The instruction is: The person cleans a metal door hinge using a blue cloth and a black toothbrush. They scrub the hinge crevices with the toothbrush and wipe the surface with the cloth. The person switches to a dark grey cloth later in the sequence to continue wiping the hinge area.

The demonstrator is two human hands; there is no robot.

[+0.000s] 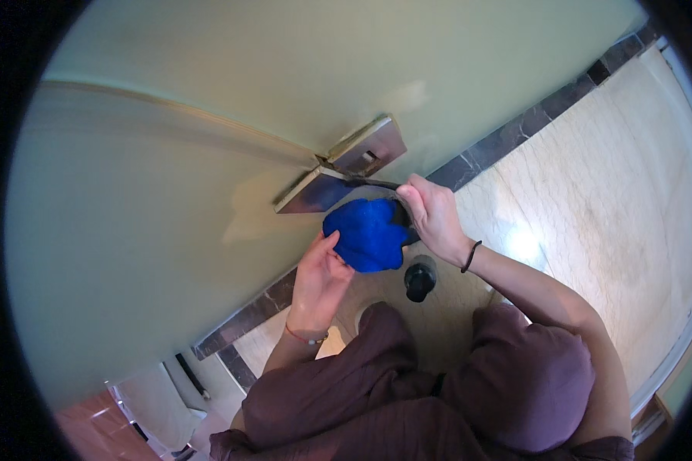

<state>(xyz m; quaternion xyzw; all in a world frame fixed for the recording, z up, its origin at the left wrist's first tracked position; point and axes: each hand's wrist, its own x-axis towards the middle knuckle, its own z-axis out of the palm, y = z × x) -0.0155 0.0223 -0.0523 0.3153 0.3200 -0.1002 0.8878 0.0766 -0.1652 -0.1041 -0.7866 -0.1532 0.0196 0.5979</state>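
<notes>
My left hand [322,274] grips the lower left edge of a bright blue cloth [366,235], thumb on top. My right hand [435,216] is closed around a thin black item [375,184], perhaps a brush or tool handle, that reaches left to the lower metal plate [316,190] on the frosted glass. Some dark material shows between the blue cloth and my right hand; I cannot tell what it is. Just above sits a second metal plate [375,147] with a small rectangular slot. Part of the black item is hidden by my right fingers.
A bottle with a black top [420,281] stands on the floor below my hands. Frosted glass panels [150,230] rise in front and at left. A dark marble strip [501,138] borders the pale marble floor [594,173]. My bent knees are close beneath my hands.
</notes>
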